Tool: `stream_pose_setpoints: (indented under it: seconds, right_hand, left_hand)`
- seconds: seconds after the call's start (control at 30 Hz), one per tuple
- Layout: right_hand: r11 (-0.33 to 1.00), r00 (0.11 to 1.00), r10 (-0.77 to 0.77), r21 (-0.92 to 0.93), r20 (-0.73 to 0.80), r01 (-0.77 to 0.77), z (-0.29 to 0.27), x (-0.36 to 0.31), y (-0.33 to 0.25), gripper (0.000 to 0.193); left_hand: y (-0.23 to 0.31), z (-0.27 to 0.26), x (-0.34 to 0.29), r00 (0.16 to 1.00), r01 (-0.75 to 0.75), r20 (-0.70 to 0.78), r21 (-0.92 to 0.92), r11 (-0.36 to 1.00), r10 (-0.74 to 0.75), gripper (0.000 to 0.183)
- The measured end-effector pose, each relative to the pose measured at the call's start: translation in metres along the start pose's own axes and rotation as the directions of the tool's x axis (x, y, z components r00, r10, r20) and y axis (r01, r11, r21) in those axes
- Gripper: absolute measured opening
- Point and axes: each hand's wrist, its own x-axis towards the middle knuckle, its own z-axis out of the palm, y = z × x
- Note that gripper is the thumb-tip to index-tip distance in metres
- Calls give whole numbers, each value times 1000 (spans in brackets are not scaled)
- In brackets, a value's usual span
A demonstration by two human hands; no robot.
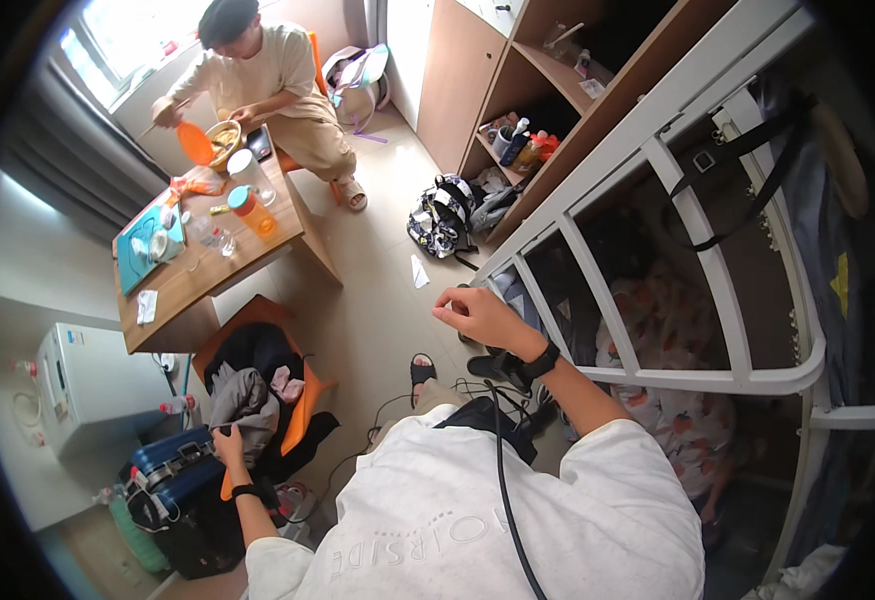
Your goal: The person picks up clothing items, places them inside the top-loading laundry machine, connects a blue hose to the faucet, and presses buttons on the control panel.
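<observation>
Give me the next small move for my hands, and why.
Probably bring your bare right hand toward the crumpled grey cloth garment on the curved orange chair: your bare left hand is at its edge, while the right hangs apart, seemingly holding nothing.

The shirt (608,500) was white, short-sleeved, with raised lettering (420,548); black bands (542,362) circled both wrists (529,346); a black cable (506,490) crossed its front
</observation>
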Motion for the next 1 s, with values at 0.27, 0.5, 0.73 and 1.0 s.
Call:
stream_pose_setpoints:
  seconds: [0.27,0.5,0.73,1.0]
  right_hand:
    - [999,990,35,8,-137,-35,-28,46,50,36]
    - [991,961,115,-40,-250,-129,-35,72,70,39]
    - [992,940,121,-1,-318,-128,-45,96,43,30]
    - [935,994,111,342,-25,-96,-55,101,17,66]
  left_hand:
    - [104,-12,-19,968,-205,-174,-138,969,180,57]
    - [325,-70,-135,821,-537,-111,-487,689,560,32]
    - [513,-68,-194,332,-837,-80,-485,254,940,21]
    - [675,-36,-232,2,-803,-59,-595,-34,998,17]
